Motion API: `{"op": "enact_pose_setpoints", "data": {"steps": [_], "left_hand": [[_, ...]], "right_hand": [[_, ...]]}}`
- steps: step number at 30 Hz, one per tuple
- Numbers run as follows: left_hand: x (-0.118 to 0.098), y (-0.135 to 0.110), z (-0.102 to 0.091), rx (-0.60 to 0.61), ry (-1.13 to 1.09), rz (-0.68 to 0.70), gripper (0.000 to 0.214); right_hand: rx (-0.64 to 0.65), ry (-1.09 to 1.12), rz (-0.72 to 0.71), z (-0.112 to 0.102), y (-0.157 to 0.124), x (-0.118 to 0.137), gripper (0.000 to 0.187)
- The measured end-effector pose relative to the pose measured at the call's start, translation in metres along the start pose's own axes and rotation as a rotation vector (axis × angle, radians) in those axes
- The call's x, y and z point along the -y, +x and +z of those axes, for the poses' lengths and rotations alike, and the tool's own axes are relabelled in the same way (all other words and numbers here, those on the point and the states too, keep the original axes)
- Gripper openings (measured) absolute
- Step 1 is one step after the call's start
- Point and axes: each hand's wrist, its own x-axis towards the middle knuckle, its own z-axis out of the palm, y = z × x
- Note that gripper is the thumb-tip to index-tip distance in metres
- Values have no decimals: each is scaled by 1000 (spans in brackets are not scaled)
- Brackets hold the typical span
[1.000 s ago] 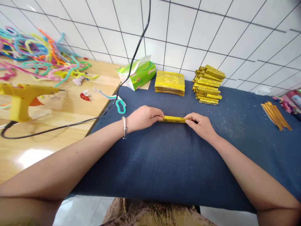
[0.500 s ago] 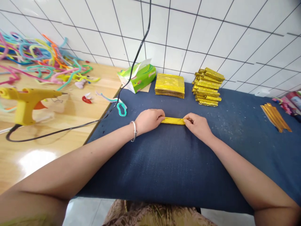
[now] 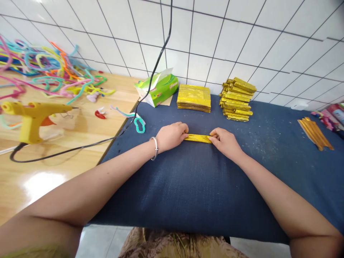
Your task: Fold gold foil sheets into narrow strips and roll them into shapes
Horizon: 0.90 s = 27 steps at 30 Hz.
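A narrow folded strip of gold foil paper (image 3: 198, 138) lies on the dark blue cloth (image 3: 204, 186). My left hand (image 3: 171, 135) pinches its left end with curled fingers. Its right end is pinched by my right hand (image 3: 225, 142). A silver bangle (image 3: 155, 148) sits on my left wrist. Behind the strip rests a flat stack of gold sheets (image 3: 194, 97), and to its right a pile of folded gold strips (image 3: 237, 99).
A green tissue pack (image 3: 158, 87) stands at the cloth's far left corner. A yellow glue gun (image 3: 32, 116) with a black cord (image 3: 150, 77) rests on the wooden table (image 3: 45, 168), behind it several coloured pipe cleaners (image 3: 45, 71). More gold strips (image 3: 315, 133) lie at far right.
The view has shifted slightly. Both hands stay pinched on the ends of the gold strip, which has barely moved.
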Motion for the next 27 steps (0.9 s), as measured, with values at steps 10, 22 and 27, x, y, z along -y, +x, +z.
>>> {"op": "enact_pose_setpoints", "data": {"steps": [10,22,27], "left_hand": [[5,-8,13,-80,23,168,11],[5,-20,12,-337,15,416,15],[4,-21,13,-380,15,435,14]], "right_hand": [[-149,54,-190,6,-12,-1,12],[-330,390,-119,5,-13,-9,23],[-328,527,-79,7,-11,-14,28]]}}
